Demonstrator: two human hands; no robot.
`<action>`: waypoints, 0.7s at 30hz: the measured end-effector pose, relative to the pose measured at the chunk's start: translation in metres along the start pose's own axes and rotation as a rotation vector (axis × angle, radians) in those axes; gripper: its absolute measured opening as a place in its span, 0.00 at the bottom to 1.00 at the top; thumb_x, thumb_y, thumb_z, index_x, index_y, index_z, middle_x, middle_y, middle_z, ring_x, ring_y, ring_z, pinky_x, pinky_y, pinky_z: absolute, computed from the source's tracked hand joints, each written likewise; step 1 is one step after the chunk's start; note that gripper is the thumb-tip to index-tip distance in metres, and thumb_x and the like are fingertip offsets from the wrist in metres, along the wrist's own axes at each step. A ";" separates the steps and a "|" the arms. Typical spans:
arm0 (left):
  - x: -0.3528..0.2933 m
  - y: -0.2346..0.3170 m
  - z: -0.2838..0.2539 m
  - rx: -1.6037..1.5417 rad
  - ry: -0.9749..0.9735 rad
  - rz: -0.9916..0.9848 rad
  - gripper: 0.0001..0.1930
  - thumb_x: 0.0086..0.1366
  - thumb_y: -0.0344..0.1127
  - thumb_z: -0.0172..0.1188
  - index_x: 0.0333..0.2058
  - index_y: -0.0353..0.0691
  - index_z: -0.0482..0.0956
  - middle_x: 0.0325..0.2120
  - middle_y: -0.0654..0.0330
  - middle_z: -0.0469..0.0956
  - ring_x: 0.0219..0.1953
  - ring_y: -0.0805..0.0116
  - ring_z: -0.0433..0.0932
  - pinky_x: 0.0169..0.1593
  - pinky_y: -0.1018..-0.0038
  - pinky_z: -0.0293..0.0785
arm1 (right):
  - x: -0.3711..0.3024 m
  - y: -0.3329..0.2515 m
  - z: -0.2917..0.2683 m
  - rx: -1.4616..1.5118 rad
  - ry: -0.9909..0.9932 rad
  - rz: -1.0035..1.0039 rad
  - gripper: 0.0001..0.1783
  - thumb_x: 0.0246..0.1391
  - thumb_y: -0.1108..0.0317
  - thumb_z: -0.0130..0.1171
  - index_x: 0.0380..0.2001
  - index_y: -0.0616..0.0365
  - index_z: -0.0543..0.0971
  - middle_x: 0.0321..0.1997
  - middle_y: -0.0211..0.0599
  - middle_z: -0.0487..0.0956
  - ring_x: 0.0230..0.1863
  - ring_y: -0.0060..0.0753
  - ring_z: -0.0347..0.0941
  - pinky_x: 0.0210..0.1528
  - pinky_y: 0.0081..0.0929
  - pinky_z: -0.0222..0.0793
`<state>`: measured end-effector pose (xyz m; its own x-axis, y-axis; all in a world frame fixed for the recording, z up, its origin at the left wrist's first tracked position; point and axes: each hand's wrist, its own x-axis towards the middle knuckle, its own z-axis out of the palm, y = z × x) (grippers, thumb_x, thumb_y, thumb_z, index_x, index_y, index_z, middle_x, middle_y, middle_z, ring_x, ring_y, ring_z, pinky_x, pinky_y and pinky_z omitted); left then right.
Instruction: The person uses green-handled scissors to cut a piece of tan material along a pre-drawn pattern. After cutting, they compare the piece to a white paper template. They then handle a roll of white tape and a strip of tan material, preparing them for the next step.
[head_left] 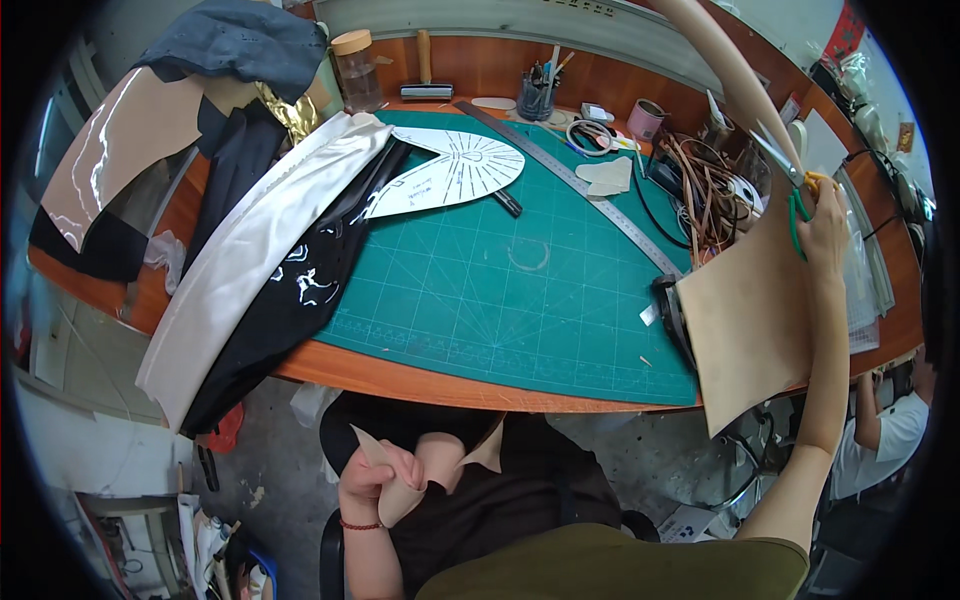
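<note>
Low over my lap, my left hand (385,472) is closed round a curled piece of beige leather (402,500), whose pointed end sticks up past the fingers. More of the beige material (482,455) lies curled across my dark trousers. Far to the right, my right hand (826,228) grips scissors (795,180) with green and yellow handles. Their blades are slightly apart and point up and left. Beneath that hand, a large beige leather sheet (755,310) hangs over the table's front right edge.
A green cutting mat (470,300) covers the table's middle, with a steel ruler (575,185) and a white paper pattern (460,165) on it. White fabric (260,250) and shiny black material (310,275) drape off the left side. Brown strips (705,190) pile up at right; another person (890,440) sits beyond.
</note>
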<state>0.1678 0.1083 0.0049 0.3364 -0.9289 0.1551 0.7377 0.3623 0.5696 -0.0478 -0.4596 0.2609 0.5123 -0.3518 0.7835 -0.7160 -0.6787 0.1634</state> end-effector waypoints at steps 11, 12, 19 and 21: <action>0.103 0.042 0.114 -0.286 0.194 0.113 0.19 0.74 0.47 0.37 0.56 0.47 0.67 0.43 0.55 0.75 0.48 0.54 0.75 0.56 0.50 0.70 | -0.044 0.032 0.072 -0.119 -0.206 -0.046 0.22 0.45 0.62 0.66 0.43 0.57 0.72 0.44 0.41 0.76 0.49 0.45 0.71 0.50 0.39 0.68; 0.111 0.047 0.116 -0.267 0.251 0.213 0.19 0.74 0.47 0.37 0.57 0.48 0.66 0.47 0.55 0.74 0.51 0.55 0.73 0.58 0.50 0.68 | -0.044 0.033 0.070 -0.115 -0.183 -0.047 0.22 0.45 0.62 0.66 0.43 0.57 0.73 0.44 0.41 0.76 0.49 0.46 0.71 0.50 0.39 0.68; 0.111 0.011 0.100 -0.260 0.618 0.492 0.24 0.74 0.46 0.40 0.62 0.39 0.59 0.61 0.54 0.64 0.63 0.56 0.64 0.64 0.54 0.63 | -0.035 -0.028 0.034 0.147 -0.071 -0.084 0.23 0.44 0.61 0.67 0.43 0.58 0.74 0.42 0.43 0.77 0.48 0.47 0.71 0.49 0.40 0.67; 0.099 -0.013 0.099 -0.213 0.668 0.418 0.25 0.73 0.46 0.40 0.62 0.39 0.58 0.61 0.51 0.63 0.63 0.55 0.64 0.64 0.54 0.62 | -0.037 -0.065 0.032 0.303 -0.149 -0.102 0.22 0.43 0.67 0.65 0.44 0.61 0.74 0.43 0.47 0.76 0.48 0.50 0.70 0.50 0.41 0.66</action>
<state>0.1330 0.0040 0.0928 0.8369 -0.4960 -0.2315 0.5468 0.7382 0.3950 -0.0047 -0.4229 0.2017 0.6536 -0.3475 0.6724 -0.4955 -0.8680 0.0331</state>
